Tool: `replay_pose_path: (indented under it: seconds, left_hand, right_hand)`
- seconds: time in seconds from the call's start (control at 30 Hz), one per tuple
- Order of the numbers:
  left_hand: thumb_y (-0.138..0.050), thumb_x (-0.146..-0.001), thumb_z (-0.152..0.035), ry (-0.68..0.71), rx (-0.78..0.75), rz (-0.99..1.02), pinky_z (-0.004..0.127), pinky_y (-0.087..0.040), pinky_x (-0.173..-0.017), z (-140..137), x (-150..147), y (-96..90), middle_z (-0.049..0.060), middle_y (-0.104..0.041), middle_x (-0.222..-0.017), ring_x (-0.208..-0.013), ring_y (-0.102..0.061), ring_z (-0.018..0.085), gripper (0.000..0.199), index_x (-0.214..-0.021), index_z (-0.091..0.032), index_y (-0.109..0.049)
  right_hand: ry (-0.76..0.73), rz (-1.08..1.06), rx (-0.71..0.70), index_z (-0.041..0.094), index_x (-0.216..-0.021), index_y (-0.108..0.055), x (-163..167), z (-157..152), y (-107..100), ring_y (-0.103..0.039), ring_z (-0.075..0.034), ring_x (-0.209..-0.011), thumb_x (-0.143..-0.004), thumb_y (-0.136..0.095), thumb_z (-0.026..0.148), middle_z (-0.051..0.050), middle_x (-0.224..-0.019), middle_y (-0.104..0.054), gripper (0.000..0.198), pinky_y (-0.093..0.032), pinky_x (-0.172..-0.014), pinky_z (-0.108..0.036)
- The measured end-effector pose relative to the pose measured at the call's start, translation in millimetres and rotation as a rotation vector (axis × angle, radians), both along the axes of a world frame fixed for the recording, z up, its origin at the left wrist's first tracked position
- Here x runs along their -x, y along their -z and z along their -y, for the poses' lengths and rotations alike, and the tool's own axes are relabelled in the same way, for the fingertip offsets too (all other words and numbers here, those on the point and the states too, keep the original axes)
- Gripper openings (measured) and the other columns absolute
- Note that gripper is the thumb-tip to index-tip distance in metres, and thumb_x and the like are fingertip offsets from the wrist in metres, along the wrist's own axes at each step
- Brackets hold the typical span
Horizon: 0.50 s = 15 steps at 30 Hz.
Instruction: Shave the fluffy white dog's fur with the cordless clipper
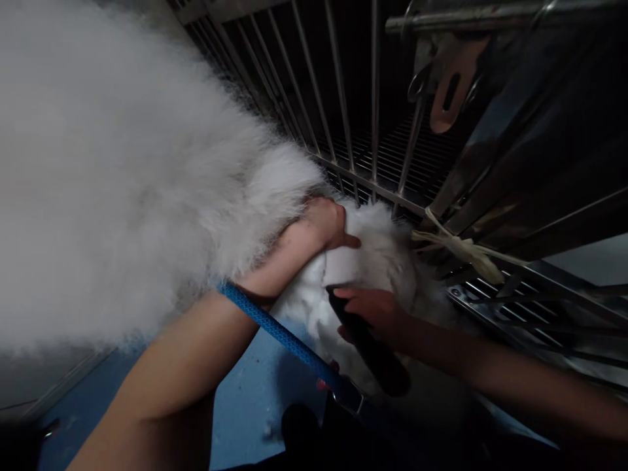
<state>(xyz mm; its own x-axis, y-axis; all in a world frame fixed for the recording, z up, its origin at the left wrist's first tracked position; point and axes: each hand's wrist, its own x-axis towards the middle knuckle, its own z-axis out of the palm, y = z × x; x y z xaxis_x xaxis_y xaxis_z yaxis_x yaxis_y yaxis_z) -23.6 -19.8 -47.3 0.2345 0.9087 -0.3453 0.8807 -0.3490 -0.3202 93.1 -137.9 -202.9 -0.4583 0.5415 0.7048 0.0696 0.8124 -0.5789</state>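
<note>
A large white fluffy animal, looking like a dog (122, 150), fills the left side, its long fur hanging close to my left forearm. My left hand (324, 222) is closed on white fur (383, 239) low in the middle, the thumb pointing right; the fingertips are hidden. In my right hand (375, 311) is a grooming brush (363, 343) with a thick black handle. Its pale flat head lies against the fur just below my left thumb. A blue rope leash (275, 333) runs from beneath the big fur mass across my left forearm to a metal fitting.
A metal cage (338, 85) with upright bars and a slatted floor stands behind. At the upper right hangs a slotted latch plate (454, 88). A pale strip (466, 252) is knotted round the cage frame. Below is a blue floor (245, 399) with a dark shoe (299, 425).
</note>
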Motion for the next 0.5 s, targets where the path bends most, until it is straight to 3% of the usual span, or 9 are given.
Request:
replay_pose_path:
  seconds: [0.07, 0.17, 0.27, 0.33, 0.4, 0.5]
  left_hand:
    - [-0.062, -0.077, -0.074, 0.021, -0.007, -0.033, 0.043, -0.05, -0.08, -0.7, -0.7, -0.5, 0.025, -0.073, -0.098, -0.093, -0.068, 0.038, 0.076, -0.099, -0.002, -0.076]
    - [-0.062, -0.075, -0.075, 0.052, -0.023, -0.044, 0.042, -0.051, -0.078, 0.5, -0.5, -1.5, 0.024, -0.074, -0.097, -0.092, -0.068, 0.038, 0.077, -0.098, -0.002, -0.075]
    - [-0.062, -0.081, -0.068, 0.162, -0.074, -0.004, 0.044, -0.048, -0.091, 10.4, 3.3, 1.0, 0.022, -0.069, -0.117, -0.106, -0.064, 0.036, 0.072, -0.116, -0.005, -0.069]
    - [-0.061, -0.087, -0.06, 0.282, -0.077, 0.026, 0.044, -0.038, -0.106, 22.5, 6.9, 6.0, 0.019, -0.058, -0.139, -0.123, -0.055, 0.033, 0.068, -0.133, -0.01, -0.059]
    - [-0.061, -0.086, -0.061, 0.368, -0.053, 0.025, 0.045, -0.026, -0.116, 35.3, 9.4, 12.6, 0.017, -0.044, -0.153, -0.137, -0.042, 0.032, 0.077, -0.144, -0.013, -0.048]
    - [-0.066, -0.078, -0.068, 0.388, -0.074, -0.006, 0.051, -0.02, -0.117, 46.0, 9.0, 20.4, 0.021, -0.041, -0.153, -0.139, -0.037, 0.036, 0.094, -0.148, -0.01, -0.041]
  right_hand:
    - [0.04, -0.009, 0.008, 0.021, -0.103, -0.058, 3.4, -1.2, 2.1, -0.072, -0.022, -0.102, -0.089, -0.064, 0.036, -0.013, -0.12, -0.071, 0.021, -0.061, -0.081, -0.033]
    - [-0.042, 0.143, -0.004, 0.019, -0.102, -0.059, 13.3, 2.3, 5.6, -0.073, -0.022, -0.09, -0.09, -0.06, 0.032, -0.014, -0.117, -0.071, 0.018, -0.059, -0.071, -0.031]
    - [-0.148, 0.24, -0.036, 0.017, -0.103, -0.063, 10.8, 12.5, 7.9, -0.072, -0.02, -0.075, -0.09, -0.058, 0.03, -0.015, -0.117, -0.072, 0.019, -0.056, -0.062, -0.031]
    - [-0.137, 0.231, 0.082, 0.019, -0.11, -0.065, -1.0, 19.4, 9.6, -0.072, -0.02, -0.077, -0.094, -0.056, 0.033, -0.011, -0.11, -0.075, 0.023, -0.057, -0.065, -0.03]
    - [-0.073, 0.184, 0.263, 0.022, -0.121, -0.064, -13.1, 23.4, 12.8, -0.073, -0.019, -0.078, -0.097, -0.053, 0.035, -0.006, -0.097, -0.077, 0.03, -0.057, -0.067, -0.029]
    - [-0.003, 0.074, 0.34, 0.023, -0.128, -0.06, -15.8, 23.0, 20.1, -0.074, -0.02, -0.083, -0.097, -0.054, 0.037, -0.006, -0.102, -0.077, 0.034, -0.06, -0.07, -0.03]
